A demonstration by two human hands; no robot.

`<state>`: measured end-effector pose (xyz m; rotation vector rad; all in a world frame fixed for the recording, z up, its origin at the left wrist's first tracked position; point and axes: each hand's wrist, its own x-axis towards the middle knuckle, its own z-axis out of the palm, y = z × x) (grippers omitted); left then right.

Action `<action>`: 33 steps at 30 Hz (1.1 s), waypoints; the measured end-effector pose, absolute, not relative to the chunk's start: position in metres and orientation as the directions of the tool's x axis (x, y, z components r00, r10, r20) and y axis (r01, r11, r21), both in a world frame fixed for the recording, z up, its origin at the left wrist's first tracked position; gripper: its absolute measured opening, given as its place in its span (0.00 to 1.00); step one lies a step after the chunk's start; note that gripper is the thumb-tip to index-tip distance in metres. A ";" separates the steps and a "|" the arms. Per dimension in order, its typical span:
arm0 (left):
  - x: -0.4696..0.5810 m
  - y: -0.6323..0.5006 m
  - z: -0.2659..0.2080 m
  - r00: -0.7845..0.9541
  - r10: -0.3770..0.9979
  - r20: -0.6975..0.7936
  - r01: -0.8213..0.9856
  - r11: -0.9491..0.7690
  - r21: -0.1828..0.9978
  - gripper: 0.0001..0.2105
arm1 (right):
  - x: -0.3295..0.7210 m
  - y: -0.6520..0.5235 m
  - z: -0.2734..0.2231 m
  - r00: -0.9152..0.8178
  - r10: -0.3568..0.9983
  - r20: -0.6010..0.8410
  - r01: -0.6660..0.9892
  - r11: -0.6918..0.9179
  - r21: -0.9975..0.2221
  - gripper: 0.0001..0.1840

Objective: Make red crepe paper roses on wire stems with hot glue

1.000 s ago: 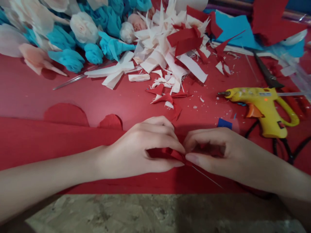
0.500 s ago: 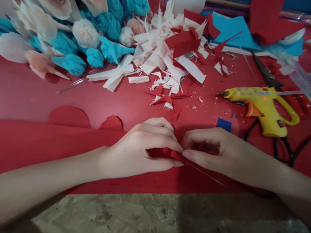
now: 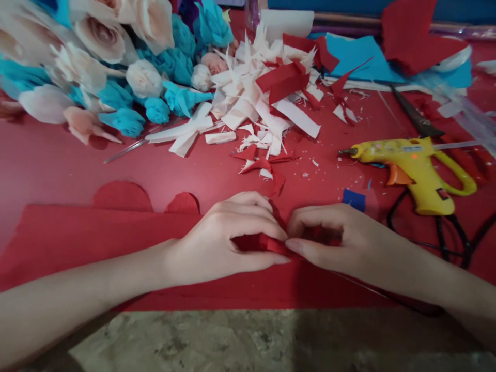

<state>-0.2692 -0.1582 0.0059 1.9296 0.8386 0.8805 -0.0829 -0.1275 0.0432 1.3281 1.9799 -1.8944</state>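
The left hand point(image 3: 228, 237) pinches a narrow, folded piece of matte red paper point(image 3: 273, 244) between thumb and forefinger, and the right hand point(image 3: 335, 235) closes thumb and fingertips on its 3 o'clock end. The piece sits between the two hands, above the near edge of the wide, flat sheet of red paper point(image 3: 70, 232). A thin, pale wire-like strand point(image 3: 364, 283) points to 4 o'clock from under the right thumb; whether it is fixed to the piece is hidden.

Uneven pressure from the two pinches could likely crease or tear the paper, and a loosened left thumb might let the fold spring open. Red lying on red makes its edges easy to misjudge.

At 2 o'clock lies a yellow plastic glue gun with an orange trigger point(image 3: 408, 165), nozzle toward 9 o'clock; if hot, it could burn a straying right hand. Its looped black cable point(image 3: 442, 237), near 3 o'clock, may snag that forearm. A spiky heap of white and red paper scraps point(image 3: 259, 88) crowds 12 o'clock, limiting forward room. Blue, cream and peach paper flowers point(image 3: 112, 41) bank up toward 10 and 11 o'clock.
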 end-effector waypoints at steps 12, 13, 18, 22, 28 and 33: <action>-0.270 -0.157 0.006 0.552 0.794 0.255 0.214 -0.430 0.877 0.04 | -0.079 -0.129 0.037 -0.679 0.518 -0.520 0.520 -0.161 -0.839 0.09; -0.271 -0.157 0.006 0.552 0.794 0.255 0.214 -0.431 0.877 0.04 | -0.079 -0.129 0.036 -0.680 0.519 -0.519 0.518 -0.162 -0.840 0.09; -0.271 -0.157 0.006 0.569 0.785 0.245 0.225 -0.435 0.872 0.05 | -0.079 -0.129 0.034 -0.682 0.515 -0.519 0.522 -0.154 -0.839 0.10; -0.270 -0.157 0.006 0.568 0.785 0.245 0.223 -0.434 0.873 0.05 | -0.078 -0.131 0.033 -0.675 0.520 -0.524 0.533 -0.147 -0.833 0.10; -0.270 -0.157 0.007 0.570 0.781 0.255 0.217 -0.442 0.870 0.04 | -0.082 -0.130 0.040 -0.646 0.479 -0.594 0.587 -0.185 -0.788 0.08; -0.270 -0.157 0.006 0.570 0.783 0.250 0.208 -0.432 0.878 0.05 | -0.083 -0.129 0.045 -0.627 0.471 -0.620 0.610 -0.198 -0.767 0.06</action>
